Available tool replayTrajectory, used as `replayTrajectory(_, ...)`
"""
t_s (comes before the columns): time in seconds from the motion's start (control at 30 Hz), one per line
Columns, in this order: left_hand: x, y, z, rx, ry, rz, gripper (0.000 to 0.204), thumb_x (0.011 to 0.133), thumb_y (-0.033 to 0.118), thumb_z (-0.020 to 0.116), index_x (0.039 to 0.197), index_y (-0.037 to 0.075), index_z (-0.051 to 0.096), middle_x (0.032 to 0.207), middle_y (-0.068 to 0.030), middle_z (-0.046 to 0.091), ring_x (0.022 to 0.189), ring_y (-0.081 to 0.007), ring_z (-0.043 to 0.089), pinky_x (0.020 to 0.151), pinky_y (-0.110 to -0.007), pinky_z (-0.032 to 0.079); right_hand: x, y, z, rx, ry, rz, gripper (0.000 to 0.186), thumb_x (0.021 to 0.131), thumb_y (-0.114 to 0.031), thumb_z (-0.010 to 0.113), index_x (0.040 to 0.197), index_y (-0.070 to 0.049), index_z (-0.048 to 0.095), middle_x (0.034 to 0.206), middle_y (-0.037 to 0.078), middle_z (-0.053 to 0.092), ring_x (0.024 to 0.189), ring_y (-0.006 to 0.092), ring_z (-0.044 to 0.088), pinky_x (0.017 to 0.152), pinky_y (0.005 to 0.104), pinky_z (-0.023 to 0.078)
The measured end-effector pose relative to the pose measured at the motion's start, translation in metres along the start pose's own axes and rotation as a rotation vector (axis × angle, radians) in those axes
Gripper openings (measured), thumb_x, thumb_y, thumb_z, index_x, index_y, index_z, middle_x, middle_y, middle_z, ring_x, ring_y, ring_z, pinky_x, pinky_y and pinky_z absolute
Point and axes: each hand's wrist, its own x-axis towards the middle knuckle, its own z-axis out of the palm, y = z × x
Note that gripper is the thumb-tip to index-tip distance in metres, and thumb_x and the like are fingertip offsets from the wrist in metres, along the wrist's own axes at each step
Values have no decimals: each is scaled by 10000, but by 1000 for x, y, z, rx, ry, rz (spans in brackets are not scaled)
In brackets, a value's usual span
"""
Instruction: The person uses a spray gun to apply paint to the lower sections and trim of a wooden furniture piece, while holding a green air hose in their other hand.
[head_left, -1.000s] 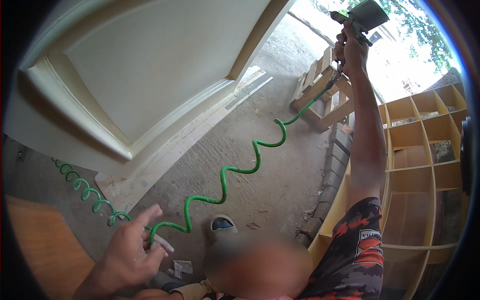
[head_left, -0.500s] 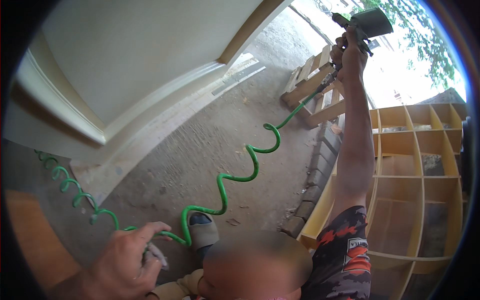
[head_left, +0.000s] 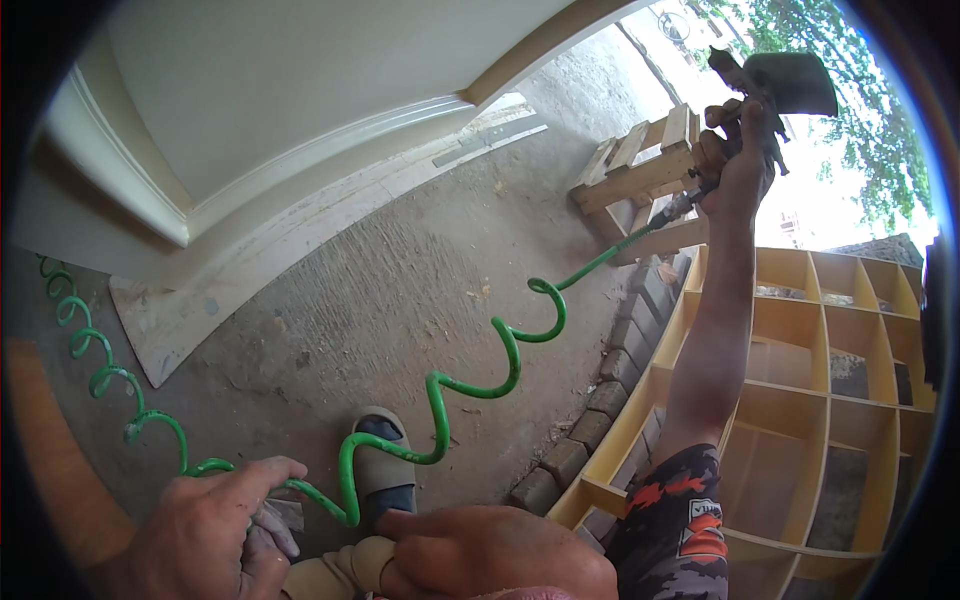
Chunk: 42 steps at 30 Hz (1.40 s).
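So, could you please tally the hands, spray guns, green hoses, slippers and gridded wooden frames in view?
Hands: 2, the left hand and the right hand
Spray gun: 1
Green coiled hose: 1
Slipper: 1
Gridded wooden frame: 1
Total: 6

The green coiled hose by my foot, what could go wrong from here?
The green coiled hose crosses in front of the beige slip-on sandal in this view, so it might snag that foot. Its coils are stretched out between the hands, so they could tug the dark, cup-topped spray gun in the right hand.
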Motion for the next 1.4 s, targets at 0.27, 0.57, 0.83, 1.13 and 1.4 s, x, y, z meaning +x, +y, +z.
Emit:
replayTrajectory(0.27, 2, 2, -3, -22, 22, 2, 549, 777, 49, 650, 1319, -39, 656, 833, -198, 736, 728, -351, 755, 726, -419, 600, 48, 25, -7, 35, 27, -6, 328, 1155, -285, 630, 927, -64, 546, 725, 55, 550, 456, 107, 387, 440, 313, 300)
replayTrajectory(0.57, 0, 0, -4, 24, 45, 66, 584, 766, 28, 631, 1346, -45, 639, 920, -201, 774, 745, -311, 778, 729, -398, 614, 71, 38, -21, 36, 141, 14, 327, 1151, -302, 641, 957, -61, 538, 726, 55, 544, 460, 111, 379, 442, 321, 296)
replayTrajectory(0.83, 6, 6, -3, -57, 43, 64, 580, 782, 8, 612, 1359, -60, 623, 998, -221, 794, 796, -305, 807, 754, -382, 636, 81, 46, -31, 12, 177, 8, 320, 1139, -291, 663, 977, -43, 543, 729, 67, 561, 466, 112, 417, 441, 315, 304)
replayTrajectory(1.13, 9, 5, -1, -98, 4, -5, 541, 830, -8, 604, 1368, -68, 611, 980, -209, 795, 819, -269, 821, 766, -374, 638, 77, 56, -24, -75, 262, 31, 343, 1146, -317, 650, 959, -44, 559, 741, 79, 617, 440, 112, 433, 426, 320, 307)
replayTrajectory(1.4, 8, 7, -5, -56, -19, -21, 549, 819, -2, 623, 1365, -54, 621, 872, -182, 781, 760, -269, 806, 728, -378, 631, 51, 57, -19, 31, 121, 45, 351, 1139, -321, 666, 911, -75, 562, 703, 46, 567, 442, 100, 403, 434, 309, 267)
